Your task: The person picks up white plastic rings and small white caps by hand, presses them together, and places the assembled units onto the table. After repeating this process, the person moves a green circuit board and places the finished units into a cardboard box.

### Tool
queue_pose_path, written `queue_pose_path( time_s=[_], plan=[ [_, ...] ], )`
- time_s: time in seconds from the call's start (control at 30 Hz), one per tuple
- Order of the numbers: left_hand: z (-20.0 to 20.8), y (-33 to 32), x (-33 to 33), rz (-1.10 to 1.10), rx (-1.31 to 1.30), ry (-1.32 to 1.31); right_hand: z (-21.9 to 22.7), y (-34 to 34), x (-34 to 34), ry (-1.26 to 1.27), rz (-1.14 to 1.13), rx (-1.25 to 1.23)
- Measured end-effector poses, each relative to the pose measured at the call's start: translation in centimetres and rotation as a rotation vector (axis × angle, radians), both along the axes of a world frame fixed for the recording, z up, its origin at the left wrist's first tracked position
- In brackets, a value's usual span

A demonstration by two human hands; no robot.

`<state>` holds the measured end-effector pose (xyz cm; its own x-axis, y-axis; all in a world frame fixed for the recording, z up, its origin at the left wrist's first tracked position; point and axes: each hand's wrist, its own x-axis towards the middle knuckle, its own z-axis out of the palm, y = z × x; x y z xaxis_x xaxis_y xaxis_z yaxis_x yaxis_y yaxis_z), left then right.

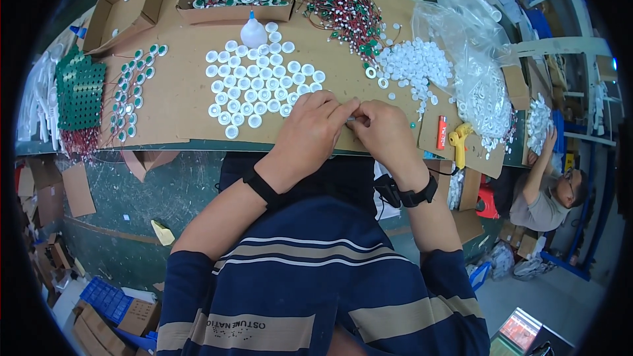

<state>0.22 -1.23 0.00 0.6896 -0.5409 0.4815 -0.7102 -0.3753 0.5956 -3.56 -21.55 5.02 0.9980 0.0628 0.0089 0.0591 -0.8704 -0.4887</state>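
Both hands met at the near edge of the cardboard-covered bench [184, 102]. Left hand [310, 128] and right hand [382, 132] pinched together on one small grey part [351, 120], mostly hidden between the fingertips. White round caps [254, 89] lay in rows just beyond the left hand; a loose pile of caps [415, 66] sat beyond the right. Judgement: a fingertip-only grip, wrists braced on the bench edge, would keep the part from slipping.

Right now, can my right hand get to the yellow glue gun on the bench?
Probably yes. The yellow glue gun lies just right of the right hand with only a small red lighter between, though both hands pinch a tiny part together.
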Motion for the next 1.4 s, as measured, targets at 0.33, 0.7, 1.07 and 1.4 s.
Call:
queue_pose_path(
  time_s=[0.33,0.7,1.07,1.4],
  plan=[
    [0.1,-0.1,0.1,-0.048,0.002,0.014,-0.7,-0.3,-0.9,-0.054,0.001,0.114],
    [0.9,0.0,0.1,-0.165,0.11,-0.106,-2.2,-4.5,-1.6,-0.329,-0.324,0.068],
    [3.6,1.1,2.3,0.022,0.194,-0.152,-3.4,-5.7,-1.5,-0.236,-0.31,0.061],
    [4.4,-5.8,2.9,-0.167,0.302,-0.143,-5.7,-4.3,-2.8,-0.439,-0.252,0.092]
  ],
)
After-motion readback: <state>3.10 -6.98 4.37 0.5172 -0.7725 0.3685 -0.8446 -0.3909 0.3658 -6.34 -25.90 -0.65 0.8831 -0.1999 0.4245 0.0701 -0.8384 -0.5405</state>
